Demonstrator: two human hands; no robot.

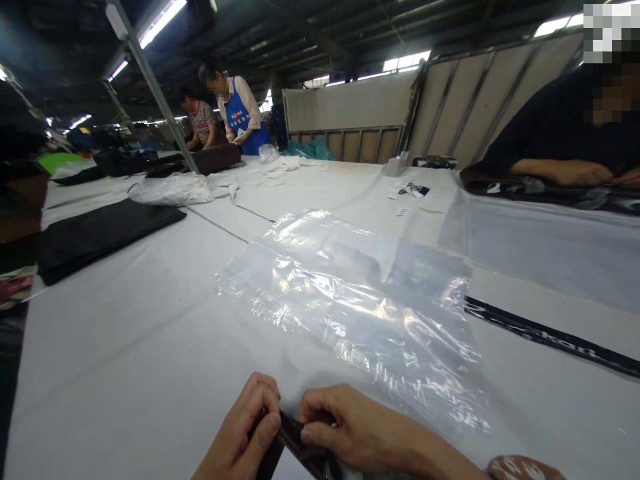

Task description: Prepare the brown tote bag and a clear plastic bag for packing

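At the near edge of the table, my left hand point(253, 427) is closed, its thumb and fingers pinching a strip of dark brown fabric point(290, 430). My right hand point(345, 423) is closed on the same fabric just to the right, with fingertips curled against it. Most of this dark piece runs below the bottom of the view, so its whole shape is hidden. Just beyond my hands, a stack of clear plastic bags point(350, 300) lies flat and shiny on the white table point(125, 333).
Folded black fabric point(105, 233) lies at left, near crumpled clear plastic point(173, 189). A black printed strip point(550, 337) is at right. Across the table, a person point(550, 127) handles dark fabric point(540, 190). A metal pole point(155, 87) rises at left; two people work farther back.
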